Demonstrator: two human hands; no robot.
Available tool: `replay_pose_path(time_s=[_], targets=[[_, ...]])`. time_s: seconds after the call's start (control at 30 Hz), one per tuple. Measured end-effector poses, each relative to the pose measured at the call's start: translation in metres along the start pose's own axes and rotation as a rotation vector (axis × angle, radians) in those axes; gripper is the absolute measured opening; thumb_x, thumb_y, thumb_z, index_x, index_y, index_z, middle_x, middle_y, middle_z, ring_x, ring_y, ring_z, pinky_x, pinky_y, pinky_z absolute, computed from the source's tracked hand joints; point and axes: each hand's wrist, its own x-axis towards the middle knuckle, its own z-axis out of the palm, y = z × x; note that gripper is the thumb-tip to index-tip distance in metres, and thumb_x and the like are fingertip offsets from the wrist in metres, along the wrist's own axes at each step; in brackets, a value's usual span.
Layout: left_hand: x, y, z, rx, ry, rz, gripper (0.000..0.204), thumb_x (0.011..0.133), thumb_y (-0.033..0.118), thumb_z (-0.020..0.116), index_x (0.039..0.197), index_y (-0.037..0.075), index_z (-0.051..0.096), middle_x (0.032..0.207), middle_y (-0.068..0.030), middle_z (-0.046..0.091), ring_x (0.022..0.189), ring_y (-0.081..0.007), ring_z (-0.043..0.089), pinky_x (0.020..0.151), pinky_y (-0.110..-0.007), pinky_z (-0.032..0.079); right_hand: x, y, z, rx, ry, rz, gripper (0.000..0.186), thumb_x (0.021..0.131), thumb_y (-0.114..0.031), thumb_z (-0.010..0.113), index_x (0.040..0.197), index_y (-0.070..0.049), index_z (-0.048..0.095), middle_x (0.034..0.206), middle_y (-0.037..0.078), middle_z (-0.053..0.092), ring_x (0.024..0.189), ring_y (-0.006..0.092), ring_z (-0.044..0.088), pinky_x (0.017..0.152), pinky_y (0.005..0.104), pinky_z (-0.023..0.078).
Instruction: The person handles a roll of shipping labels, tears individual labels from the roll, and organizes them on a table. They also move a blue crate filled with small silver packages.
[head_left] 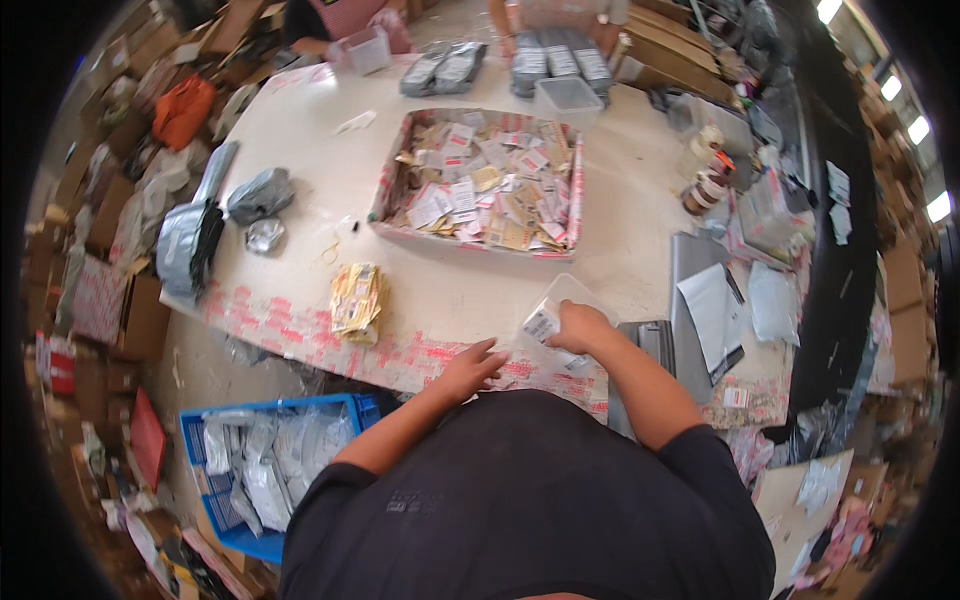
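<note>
My right hand reaches into a clear plastic tub near the table's front edge. Its fingers are curled down among white printed labels in the tub. What the fingertips grip, if anything, is hidden. To the left, my left hand hovers by the front edge, fingers apart and holding nothing. A stack of yellow printed packets lies beyond it, to the left. Farther back, a shallow carton is filled with loose cards and labels.
Grey mailing bags lie at right and left; wrapped grey bundles sit at the far side, near other people. A blue crate of packed bags stands below the table. Bottles and a black conveyor-like strip are at right.
</note>
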Motion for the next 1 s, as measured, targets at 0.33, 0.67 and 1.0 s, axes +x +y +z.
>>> replay_pose_path(time_s=[0.33,0.67,1.0], targets=[[0.014,0.073,0.065,-0.109,0.037,-0.212,0.069,0.091,0.022,0.064,0.149,0.005,0.03,0.112,-0.0241,0.065,0.078,-0.033,0.072,0.062,-0.038,0.061,-0.104,0.073,-0.055,1.488,0.103,-0.247,0.062,0.076,-0.011,0.083,0.13,0.002,0.056,0.117,0.013,0.07,0.103,0.0269,0.071,0.091,0.0376,0.057],[-0.017,0.064,-0.023,-0.405,0.33,-0.082,0.049,0.094,0.012,0.053,0.14,0.004,0.04,0.102,-0.0198,0.07,0.069,-0.0313,0.071,0.057,-0.039,0.058,-0.08,0.168,0.056,2.18,0.167,-0.199,0.051,0.096,-0.024,0.064,0.138,0.001,0.052,0.126,0.015,0.067,0.111,0.0292,0.068,0.097,0.0432,0.056],[-0.064,0.033,-0.379,-0.475,0.917,0.127,0.017,0.095,0.014,0.056,0.097,-0.003,0.056,0.085,-0.0171,0.068,0.069,-0.0216,0.071,0.046,-0.022,0.053,-0.044,0.01,0.07,2.322,0.061,-0.22,0.052,0.1,-0.032,0.057,0.141,-0.003,0.049,0.128,0.015,0.065,0.113,0.0306,0.067,0.098,0.0481,0.055]])
